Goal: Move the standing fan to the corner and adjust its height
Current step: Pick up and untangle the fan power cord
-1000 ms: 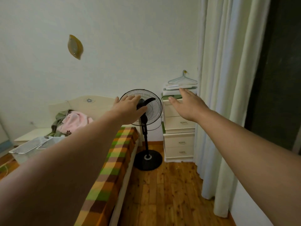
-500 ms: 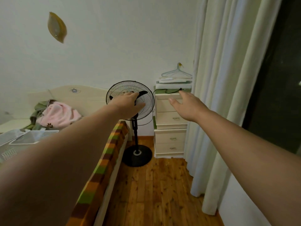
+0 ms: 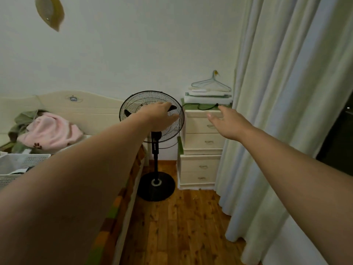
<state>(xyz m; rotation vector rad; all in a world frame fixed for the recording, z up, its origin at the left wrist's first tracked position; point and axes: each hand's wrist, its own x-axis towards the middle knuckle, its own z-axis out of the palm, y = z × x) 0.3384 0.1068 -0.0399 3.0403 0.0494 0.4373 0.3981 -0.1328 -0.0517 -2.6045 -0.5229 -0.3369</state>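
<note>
Reaching out with both arms toward the black standing fan (image 3: 155, 142) at the far end of the room.

I'm stretching my left hand (image 3: 159, 117) over the front of the fan's round grille, fingers loosely spread and palm down; it's overlapping the cage from this angle, but I honestly can't tell if it's touching or gripping anything yet. I'm holding my right hand (image 3: 228, 124) open and flat, fingers apart, gripping nothing, hovering in front of the cream drawer unit (image 3: 201, 155). The fan is standing upright on the wooden floor (image 3: 183, 226), squeezed between the bed with the checkered cover (image 3: 122, 203) and those drawers, close to the wall. A wire hanger (image 3: 212, 84) is sitting on the folded stuff on top, right beside the curtain (image 3: 282, 111).
</note>
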